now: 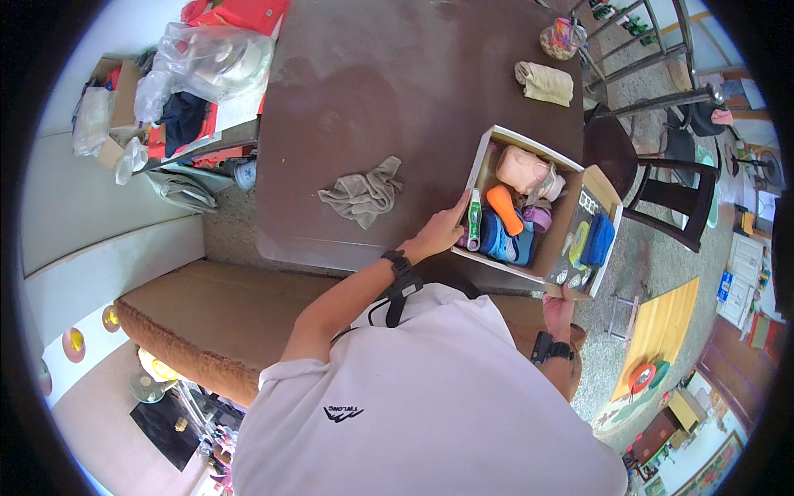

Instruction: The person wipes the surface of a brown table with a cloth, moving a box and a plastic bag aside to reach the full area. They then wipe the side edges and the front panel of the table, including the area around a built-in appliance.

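A white cardboard shoebox (pixel 538 274) lies at the right side of the brown table, its lid (pixel 597 189) folded out to the right. My left hand (pixel 443 232) grips the box's near left corner. With my right hand (pixel 560 304) I hold the near edge of the lid. Inside are a pale pink bundle (pixel 523 168), an orange rounded object (pixel 505 209), a purple roll (pixel 538 218), a blue item with white lines (pixel 499 239) and a green-and-white narrow pack (pixel 474 220). A folded blue cloth (pixel 597 239) rests in the lid beside a yellow-green oval shape (pixel 578 244).
On the brown table (pixel 422 87) lie a crumpled grey cloth (pixel 366 192), a rolled cream towel (pixel 544 84) and a jar (pixel 560 40). A dark wooden chair (pixel 670 198) stands at the right. A brown padded bench (pixel 229 304) runs along the near side. Plastic-wrapped goods (pixel 214 59) crowd the left.
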